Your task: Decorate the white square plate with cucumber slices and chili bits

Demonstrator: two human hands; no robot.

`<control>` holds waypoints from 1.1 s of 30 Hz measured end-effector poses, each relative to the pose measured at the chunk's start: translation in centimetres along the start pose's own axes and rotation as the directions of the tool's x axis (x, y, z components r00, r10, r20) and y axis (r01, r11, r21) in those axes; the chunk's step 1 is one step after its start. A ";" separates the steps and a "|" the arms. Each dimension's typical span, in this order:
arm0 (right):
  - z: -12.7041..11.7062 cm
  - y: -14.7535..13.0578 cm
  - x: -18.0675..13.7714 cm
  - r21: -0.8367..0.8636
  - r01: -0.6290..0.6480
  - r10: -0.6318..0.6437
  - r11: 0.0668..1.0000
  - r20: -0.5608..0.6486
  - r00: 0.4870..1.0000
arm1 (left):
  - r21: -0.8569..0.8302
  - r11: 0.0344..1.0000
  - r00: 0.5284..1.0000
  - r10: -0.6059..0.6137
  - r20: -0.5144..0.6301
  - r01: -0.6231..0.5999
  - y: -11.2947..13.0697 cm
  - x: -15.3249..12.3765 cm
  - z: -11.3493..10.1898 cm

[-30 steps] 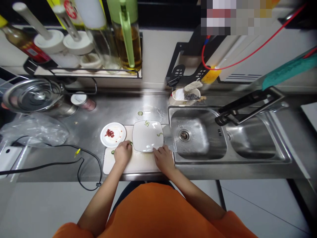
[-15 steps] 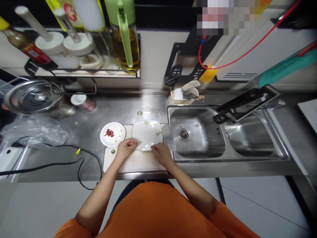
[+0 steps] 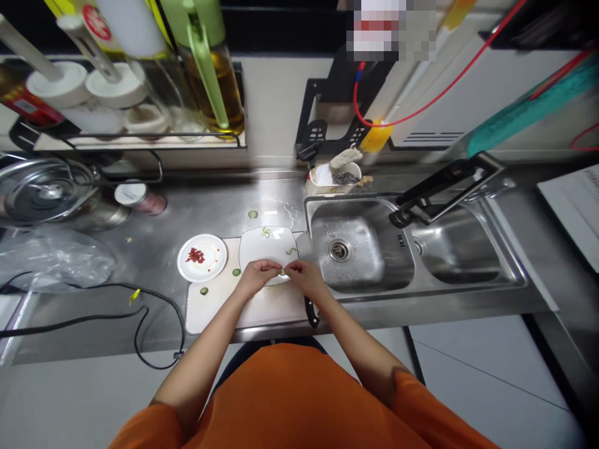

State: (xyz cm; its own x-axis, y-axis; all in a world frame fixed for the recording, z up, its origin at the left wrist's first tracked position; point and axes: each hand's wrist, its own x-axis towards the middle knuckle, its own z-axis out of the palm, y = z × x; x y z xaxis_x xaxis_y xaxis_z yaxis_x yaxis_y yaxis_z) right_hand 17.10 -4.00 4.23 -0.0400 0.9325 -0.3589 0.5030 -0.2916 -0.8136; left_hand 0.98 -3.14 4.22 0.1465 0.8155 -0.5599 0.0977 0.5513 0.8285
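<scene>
My left hand (image 3: 255, 276) and my right hand (image 3: 302, 277) meet over the near edge of a square white plate (image 3: 262, 249). Both pinch a small green cucumber slice (image 3: 282, 271) between their fingertips. The plate stands on a white cutting board (image 3: 219, 305) and bears curled green pieces near its far edge. Two more cucumber slices (image 3: 204, 290) lie on the board to the left. A small round plate (image 3: 202, 257) with red chilli bits sits left of the square plate. A knife (image 3: 309, 310) lies by my right wrist, handle toward me.
A double steel sink (image 3: 412, 249) with a black tap is on the right. A rack of oil bottles and jars (image 3: 140, 93) hangs at the back left, over a steel pot lid (image 3: 42, 190). A plastic bag (image 3: 51, 259) and a black cable (image 3: 93, 312) lie at left.
My left hand left the cutting board and moved right with a slice; my right hand moved in from the plate's right corner. Both now meet at the plate's near edge.
</scene>
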 end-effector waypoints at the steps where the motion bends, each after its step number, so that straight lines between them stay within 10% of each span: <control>1: -0.1 0.0 0.0 -0.003 0.005 -0.005 1.000 0.000 1.000 | -0.003 1.000 1.000 -0.008 0.001 0.008 -0.1 0.1 0.1; 13: -1.7 0.2 -0.2 -0.206 0.246 -0.252 0.947 -0.002 0.968 | -0.318 0.851 0.908 -0.381 0.173 0.418 -1.0 1.2 1.5; 21: -2.1 0.8 0.2 -0.234 0.151 -0.152 0.960 0.014 0.988 | -0.378 0.856 0.935 -0.329 0.130 0.353 -0.4 2.6 1.8; 33: -1.3 0.9 3.1 -0.307 -0.150 0.133 0.940 -0.074 0.988 | 0.111 0.992 0.996 0.062 -0.056 -0.056 -0.6 5.8 1.9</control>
State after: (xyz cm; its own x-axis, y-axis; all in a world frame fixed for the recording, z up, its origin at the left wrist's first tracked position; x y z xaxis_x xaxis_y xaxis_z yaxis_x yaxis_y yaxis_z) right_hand 18.58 -1.06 3.00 0.0914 0.8986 -0.4292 0.7436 -0.3482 -0.5708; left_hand 3.67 0.93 0.43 0.0967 0.8567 -0.5066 0.1978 0.4823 0.8534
